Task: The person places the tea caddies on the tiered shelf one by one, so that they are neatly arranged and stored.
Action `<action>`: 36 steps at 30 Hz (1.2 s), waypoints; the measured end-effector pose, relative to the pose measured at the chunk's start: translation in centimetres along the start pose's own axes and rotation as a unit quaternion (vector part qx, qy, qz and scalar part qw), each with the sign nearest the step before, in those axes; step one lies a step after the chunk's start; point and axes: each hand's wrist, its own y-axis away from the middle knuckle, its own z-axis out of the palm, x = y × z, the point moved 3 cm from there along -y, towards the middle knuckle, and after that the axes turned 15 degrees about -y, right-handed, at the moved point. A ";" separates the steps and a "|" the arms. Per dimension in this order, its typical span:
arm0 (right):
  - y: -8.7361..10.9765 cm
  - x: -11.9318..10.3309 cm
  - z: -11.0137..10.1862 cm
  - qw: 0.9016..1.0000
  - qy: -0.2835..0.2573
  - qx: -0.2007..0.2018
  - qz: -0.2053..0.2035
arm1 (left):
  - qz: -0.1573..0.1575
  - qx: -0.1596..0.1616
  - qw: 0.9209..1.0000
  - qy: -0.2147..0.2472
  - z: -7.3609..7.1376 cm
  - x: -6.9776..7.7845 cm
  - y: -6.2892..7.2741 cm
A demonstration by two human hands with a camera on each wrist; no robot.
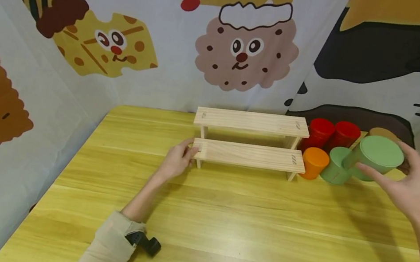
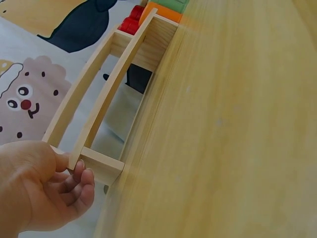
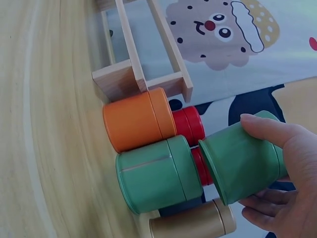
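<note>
Two tiers make up a stepped wooden rack [image 1: 248, 155] on the table [image 1: 221, 222] in the head view, where the left hand [image 1: 175, 162] pinches the lower tier's left end, apparently to steady it. Beyond the rack's right end, the right hand [image 1: 413, 186] grips a green canister [image 1: 379, 155] raised off the table. The left wrist view shows that thumb-and-finger grip set on the corner alone, likely to keep both tiers unobstructed. In the right wrist view, fingers wrap the canister's side, presumably for a secure lift past its neighbors: a second green canister [image 3: 153, 176], an orange canister [image 3: 131, 123], two red canisters [image 3: 189, 123] and a tan canister [image 3: 190, 223], grouped closely, seemingly within easy reach.
</note>
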 end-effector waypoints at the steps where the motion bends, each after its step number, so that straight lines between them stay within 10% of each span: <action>1: 0.0 -0.1 0.1 1.000 -0.005 -0.005 -0.002 | 0.000 0.000 1.000 -0.001 0.0 0.0 0.0; 36: -0.2 -2.0 3.7 0.996 -0.039 -0.072 -0.031 | -0.009 -0.014 1.000 0.002 -0.3 0.0 -0.1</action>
